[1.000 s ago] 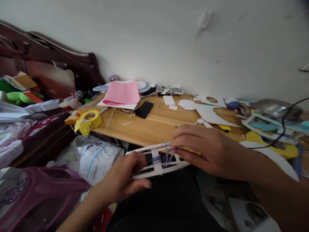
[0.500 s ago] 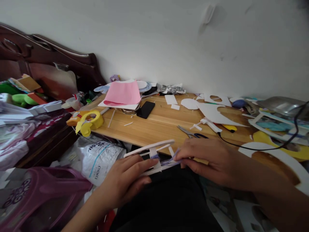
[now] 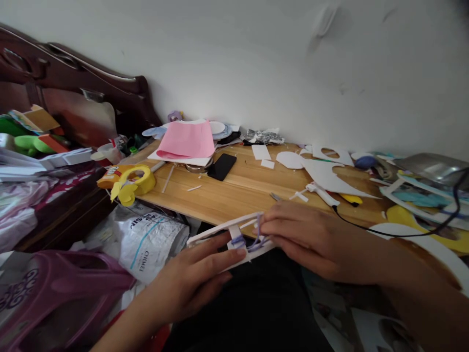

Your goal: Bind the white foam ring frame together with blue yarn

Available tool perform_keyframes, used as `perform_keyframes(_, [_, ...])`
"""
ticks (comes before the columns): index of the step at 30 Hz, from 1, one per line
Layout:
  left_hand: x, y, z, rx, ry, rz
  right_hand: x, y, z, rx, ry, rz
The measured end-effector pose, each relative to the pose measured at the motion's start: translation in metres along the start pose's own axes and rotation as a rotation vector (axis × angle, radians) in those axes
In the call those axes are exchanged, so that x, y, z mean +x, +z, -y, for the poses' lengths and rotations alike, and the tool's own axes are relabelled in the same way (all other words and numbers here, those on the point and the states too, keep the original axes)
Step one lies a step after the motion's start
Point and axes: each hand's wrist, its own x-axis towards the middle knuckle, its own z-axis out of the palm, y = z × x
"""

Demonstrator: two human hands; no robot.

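Note:
I hold a white foam frame [image 3: 220, 231] with cross bars over my lap, just in front of the wooden table [image 3: 234, 193]. My left hand [image 3: 188, 281] grips the frame's near left part, fingers pressed along it. My right hand [image 3: 304, 239] is closed in a pinch on a purple yarn strand [image 3: 252, 239] that wraps around one white cross bar. Scissors [image 3: 275, 197] lie on the table, mostly hidden behind my right hand.
The table carries a pink paper [image 3: 186, 139], a black phone [image 3: 221, 166], white foam cutouts [image 3: 322, 171], a black cable [image 3: 399, 230] and a yellow tape dispenser [image 3: 134, 182]. A white plastic bag [image 3: 146, 239] and a purple basket [image 3: 54, 293] sit at the left.
My right hand pulled the purple yarn to the right along the frame, then came back toward the cross bar. The left hand shifted its fingers on the frame. The view drifted slightly.

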Motion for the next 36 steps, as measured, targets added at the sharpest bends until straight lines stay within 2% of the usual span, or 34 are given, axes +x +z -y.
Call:
perform_keyframes(3, [0.001, -0.002, -0.001, -0.002, 0.001, 0.003, 0.006, -0.003, -0.001, 0.101, 0.008, 0.095])
perform_keyframes(5, [0.001, -0.002, -0.001, -0.015, 0.006, -0.001, 0.011, -0.001, -0.001, 0.205, 0.038, 0.1])
perform_keyframes(8, [0.002, -0.002, -0.001, -0.043, 0.021, -0.003, 0.014, 0.007, 0.002, 0.339, 0.14, 0.051])
perform_keyframes(12, [0.004, -0.002, -0.001, -0.093, 0.009, -0.013, 0.015, 0.022, 0.011, 0.463, 0.354, -0.06])
perform_keyframes(17, [0.004, -0.007, -0.004, -0.266, -0.105, 0.075, 0.014, 0.029, 0.016, 0.525, 0.392, -0.113])
perform_keyframes(19, [0.004, -0.011, -0.004, -0.351, -0.173, 0.107, 0.014, 0.027, 0.014, 0.505, 0.387, -0.062])
perform_keyframes(23, [0.003, -0.019, -0.004, -0.486, -0.249, 0.179, 0.015, 0.021, 0.006, 0.538, 0.353, 0.132])
perform_keyframes(26, [0.004, -0.021, -0.004, -0.506, -0.261, 0.208, 0.017, 0.022, 0.001, 0.585, 0.369, 0.152])
perform_keyframes(30, [0.006, -0.021, -0.004, -0.538, -0.287, 0.197, 0.019, 0.027, 0.002, 0.65, 0.337, 0.103])
perform_keyframes(34, [0.008, -0.019, -0.005, -0.593, -0.277, 0.205, 0.02, 0.031, 0.007, 0.62, 0.482, -0.007])
perform_keyframes(36, [0.009, -0.018, -0.006, -0.621, -0.28, 0.201, 0.02, 0.033, 0.01, 0.595, 0.511, -0.046])
